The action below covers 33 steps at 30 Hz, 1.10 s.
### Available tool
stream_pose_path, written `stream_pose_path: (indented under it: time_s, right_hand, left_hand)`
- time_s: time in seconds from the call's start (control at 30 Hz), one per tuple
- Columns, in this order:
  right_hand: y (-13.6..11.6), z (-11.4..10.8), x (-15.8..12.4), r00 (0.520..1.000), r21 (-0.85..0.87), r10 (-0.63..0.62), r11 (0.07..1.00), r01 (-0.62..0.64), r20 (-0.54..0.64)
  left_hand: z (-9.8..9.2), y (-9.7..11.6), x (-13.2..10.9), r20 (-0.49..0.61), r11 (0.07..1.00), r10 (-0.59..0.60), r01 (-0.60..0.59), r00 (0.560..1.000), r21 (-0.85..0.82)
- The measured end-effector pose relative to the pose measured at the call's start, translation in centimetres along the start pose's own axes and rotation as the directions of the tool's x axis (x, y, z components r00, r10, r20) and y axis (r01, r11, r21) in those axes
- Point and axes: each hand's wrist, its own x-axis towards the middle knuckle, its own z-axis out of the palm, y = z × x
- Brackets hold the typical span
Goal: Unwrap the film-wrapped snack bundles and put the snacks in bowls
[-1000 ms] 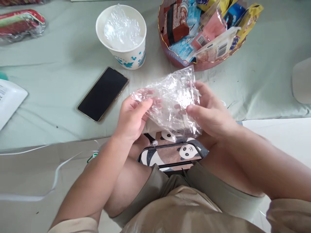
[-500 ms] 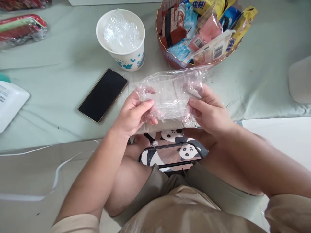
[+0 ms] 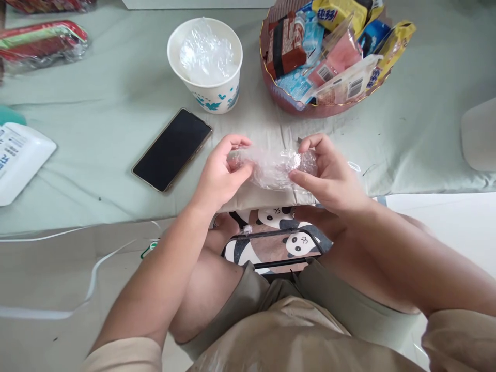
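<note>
A crumpled piece of clear plastic wrap [image 3: 276,168] is squeezed between both my hands, just above the near edge of the pale green cloth [image 3: 96,134]. My left hand [image 3: 222,173] grips its left end with curled fingers. My right hand [image 3: 327,173] pinches its right end between thumb and fingers. The wrap is bunched into a small wad.
A white paper cup [image 3: 207,62] holding more crumpled plastic stands beyond my hands. A black phone [image 3: 172,149] lies to the left. A red basket [image 3: 321,51] of wrapped snacks sits at the back right. A panda-print case [image 3: 275,243] rests on my lap. A white packet [image 3: 19,157] lies far left.
The plastic wrap was spread wide between my hands; both hands have drawn together and crushed it into a small wad, lower toward the cloth.
</note>
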Motion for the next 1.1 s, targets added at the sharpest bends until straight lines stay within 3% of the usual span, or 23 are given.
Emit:
stream_pose_path:
  time_s: [0.07, 0.13, 0.23, 0.33, 0.4, 0.5, 0.67, 0.77, 0.87, 1.0, 1.1]
  right_hand:
    - [-0.1, 0.5, -0.1, 0.999, 0.113, 0.004, 0.994, -0.009, 0.041]
    - [-0.1, 0.8, -0.2, 0.999, 0.142, -0.001, 0.99, -0.004, 0.037]
    - [0.1, 1.0, -0.1, 0.998, 0.074, -0.047, 0.996, 0.045, 0.03]
    - [0.5, 1.1, 0.2, 0.976, -0.109, -0.215, 0.97, 0.217, 0.037]
    - [0.8, 1.1, 0.3, 0.927, -0.308, -0.375, 0.885, 0.349, -0.027]
    - [0.9, 1.2, 0.4, 0.859, -0.491, -0.497, 0.783, 0.383, -0.123]
    - [1.2, 2.1, 1.1, 0.927, -0.341, -0.374, 0.876, 0.342, -0.029]
    - [1.3, 3.1, 1.6, 0.919, -0.286, -0.387, 0.892, 0.35, -0.082]
    - [0.2, 3.6, 2.5, 0.905, -0.276, -0.419, 0.881, 0.385, -0.072]
    - [-4.5, 3.8, 5.6, 0.854, -0.465, -0.511, 0.782, 0.415, -0.098]
    - [-9.2, 5.1, 9.8, 0.835, -0.621, -0.543, 0.685, 0.38, -0.089]
  left_hand:
    - [0.3, 0.2, -0.2, -0.087, 0.973, 0.147, -0.128, 0.985, 0.19]
    - [0.6, 0.7, -0.4, -0.091, 0.954, 0.205, -0.179, 0.975, 0.241]
    - [1.1, 1.0, -0.7, 0.114, 0.997, 0.049, -0.043, 0.992, -0.061]
    - [1.6, 0.8, -0.5, 0.298, 0.951, 0.014, 0.08, 0.954, -0.299]
    - [1.8, 0.6, -0.2, 0.268, 0.95, 0.068, 0.02, 0.961, -0.312]
    - [1.7, 0.7, 0.1, 0.19, 0.973, 0.11, -0.067, 0.976, -0.221]
    - [0.8, 1.3, 0.0, 0.173, 0.988, 0.138, -0.122, 0.975, -0.096]
    - [0.5, 1.3, 0.1, 0.098, 0.986, 0.137, -0.126, 0.986, -0.104]
    - [-0.1, 1.2, 0.9, -0.011, 0.963, 0.255, -0.255, 0.967, -0.089]
    - [-1.5, 0.9, 2.8, -0.28, 0.877, 0.454, -0.479, 0.846, -0.025]
    - [-2.9, 0.7, 4.1, -0.453, 0.862, 0.479, -0.501, 0.752, 0.08]
